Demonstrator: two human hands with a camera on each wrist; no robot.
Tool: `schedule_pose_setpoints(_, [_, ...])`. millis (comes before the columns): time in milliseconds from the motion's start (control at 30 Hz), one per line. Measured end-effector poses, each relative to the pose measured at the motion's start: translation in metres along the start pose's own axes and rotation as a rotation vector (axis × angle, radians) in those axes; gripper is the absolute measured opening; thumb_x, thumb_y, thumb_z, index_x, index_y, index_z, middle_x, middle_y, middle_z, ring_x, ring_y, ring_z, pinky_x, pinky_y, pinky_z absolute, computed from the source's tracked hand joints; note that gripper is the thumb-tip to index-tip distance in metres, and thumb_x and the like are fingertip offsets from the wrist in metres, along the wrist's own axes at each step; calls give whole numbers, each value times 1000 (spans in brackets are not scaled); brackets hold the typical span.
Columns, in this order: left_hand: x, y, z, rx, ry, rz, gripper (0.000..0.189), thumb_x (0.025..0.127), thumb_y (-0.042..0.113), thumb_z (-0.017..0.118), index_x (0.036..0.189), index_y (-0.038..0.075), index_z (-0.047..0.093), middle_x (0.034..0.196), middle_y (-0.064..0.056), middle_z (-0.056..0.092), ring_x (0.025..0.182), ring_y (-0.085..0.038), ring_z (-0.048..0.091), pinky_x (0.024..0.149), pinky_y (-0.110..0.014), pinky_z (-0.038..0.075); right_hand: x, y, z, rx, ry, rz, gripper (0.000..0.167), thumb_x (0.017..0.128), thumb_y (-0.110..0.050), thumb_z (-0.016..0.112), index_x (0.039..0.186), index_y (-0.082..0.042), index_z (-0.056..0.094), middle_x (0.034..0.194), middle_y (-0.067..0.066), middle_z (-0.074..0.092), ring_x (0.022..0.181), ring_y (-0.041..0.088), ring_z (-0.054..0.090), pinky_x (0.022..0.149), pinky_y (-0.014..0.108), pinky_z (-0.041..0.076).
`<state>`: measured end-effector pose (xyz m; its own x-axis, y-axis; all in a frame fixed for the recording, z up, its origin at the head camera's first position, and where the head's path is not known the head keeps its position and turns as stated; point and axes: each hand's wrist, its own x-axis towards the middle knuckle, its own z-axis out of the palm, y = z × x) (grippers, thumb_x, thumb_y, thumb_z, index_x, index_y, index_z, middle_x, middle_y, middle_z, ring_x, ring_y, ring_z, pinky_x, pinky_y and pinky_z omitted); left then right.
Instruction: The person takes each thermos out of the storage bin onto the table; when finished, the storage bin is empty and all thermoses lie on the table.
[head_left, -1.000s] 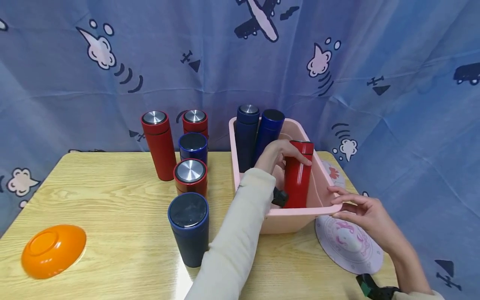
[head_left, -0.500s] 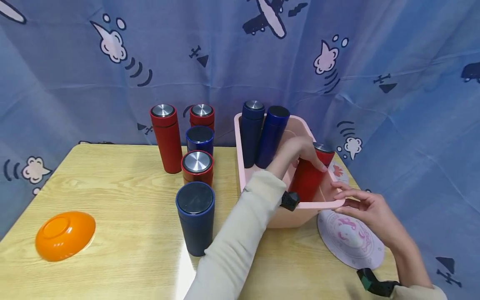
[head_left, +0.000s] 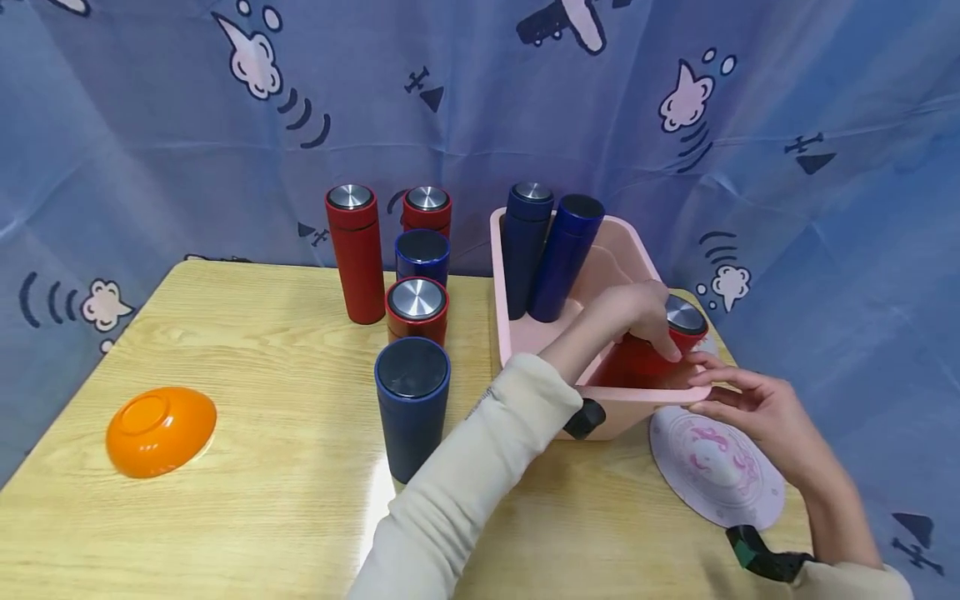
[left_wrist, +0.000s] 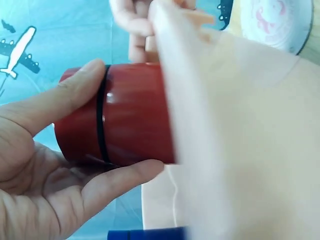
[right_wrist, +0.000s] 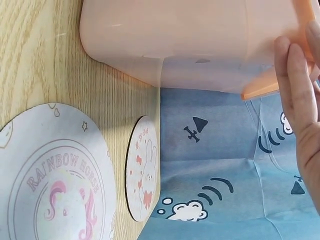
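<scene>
My left hand (head_left: 641, 317) reaches over the pink bin (head_left: 500, 292) and grips a red thermos (head_left: 641, 367) near its lid end. The thermos leans to the right inside the bin, its silver-topped lid by the right wall. In the left wrist view, thumb and fingers wrap round the red thermos (left_wrist: 135, 115) by a black ring; the bin wall hides its lower part. My right hand (head_left: 765, 417) pinches the bin's near right rim corner. Behind, in the bin, stand a dark navy thermos (head_left: 525, 258) and a shiny blue thermos (head_left: 566, 262), which tilts.
Left of the bin stand a tall red thermos (head_left: 356, 262), another red one (head_left: 427, 218), a blue one (head_left: 422, 257), a shorter red one (head_left: 417, 321) and a navy one (head_left: 411, 412). An upturned orange bowl (head_left: 161, 433) lies left. Round mats (head_left: 716, 467) lie right.
The red thermos has gone from upright to tilted, its lid moving right and lower with my left hand. My right hand keeps hold of the rim. The head view has shifted slightly.
</scene>
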<state>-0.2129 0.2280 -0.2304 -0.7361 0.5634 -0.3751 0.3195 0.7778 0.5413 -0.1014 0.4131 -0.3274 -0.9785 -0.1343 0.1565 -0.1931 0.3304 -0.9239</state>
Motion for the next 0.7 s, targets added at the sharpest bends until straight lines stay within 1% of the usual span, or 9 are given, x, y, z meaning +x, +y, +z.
schedule_pose_setpoints(67, [-2, -3, 3, -11, 7, 55, 58, 78, 27, 79, 128, 20, 50, 104, 6, 58, 89, -7, 56, 83, -16, 51, 0, -1, -2, -51, 5, -3, 30, 84, 13, 64, 112, 3, 65, 124, -16, 58, 110, -6, 56, 74, 17, 54])
schedule_pose_setpoints(167, [-6, -11, 8, -55, 5, 232, 61, 77, 21, 81, 129, 12, 50, 107, 3, 58, 90, -6, 51, 81, -11, 46, -1, -2, -5, -100, 12, -3, 30, 86, 11, 63, 114, 2, 64, 121, -15, 59, 107, -5, 59, 73, 17, 54])
schedule_pose_setpoints(200, [-7, -14, 10, -95, 5, 303, 61, 77, 18, 81, 129, 9, 50, 109, 2, 59, 90, -6, 51, 80, -9, 43, -1, -2, -5, -102, 12, -3, 30, 87, 11, 62, 115, 1, 64, 119, -14, 60, 104, -3, 61, 73, 17, 54])
schedule_pose_setpoints(300, [-8, -25, 19, -281, 4, 462, 62, 76, 8, 80, 130, 3, 50, 115, -4, 59, 93, -6, 51, 78, -7, 42, 0, -1, -5, -67, 7, -6, 31, 87, 12, 61, 116, -1, 64, 111, -8, 64, 91, 4, 67, 71, 20, 55])
schedule_pose_setpoints(333, [-7, -30, 22, -363, 2, 482, 64, 75, 5, 80, 131, 2, 49, 117, -5, 59, 95, -6, 51, 79, -7, 42, 0, -1, -5, -54, 4, -10, 32, 87, 12, 60, 116, 0, 64, 111, -7, 64, 91, 5, 67, 71, 20, 56])
schedule_pose_setpoints(400, [-3, -40, 28, -496, -2, 500, 66, 74, 2, 80, 132, 2, 48, 117, -5, 59, 96, -6, 52, 79, -9, 44, 1, 1, -3, -27, 2, -20, 32, 87, 13, 60, 116, 1, 63, 110, -7, 65, 91, 5, 68, 72, 20, 56])
schedule_pose_setpoints(500, [3, -52, 35, -658, -32, 441, 69, 73, 1, 80, 134, 5, 48, 115, -1, 58, 96, -6, 50, 81, -16, 47, 1, 3, 0, -8, 7, -36, 33, 85, 15, 61, 114, 1, 65, 113, -8, 65, 92, 5, 67, 71, 20, 56])
schedule_pose_setpoints(633, [6, -56, 38, -720, -96, 369, 69, 72, -1, 79, 133, 9, 50, 110, 3, 59, 95, -7, 48, 85, -22, 49, 0, 7, 2, 38, 10, -68, 34, 83, 19, 61, 111, 0, 66, 114, -6, 64, 92, 6, 67, 72, 20, 56])
schedule_pose_setpoints(700, [6, -56, 40, -722, -110, 366, 68, 73, -2, 79, 133, 9, 50, 110, 3, 59, 94, -6, 49, 85, -21, 48, -1, 9, 3, 77, 5, -89, 35, 82, 21, 60, 110, 1, 66, 112, -3, 64, 92, 7, 67, 72, 21, 56])
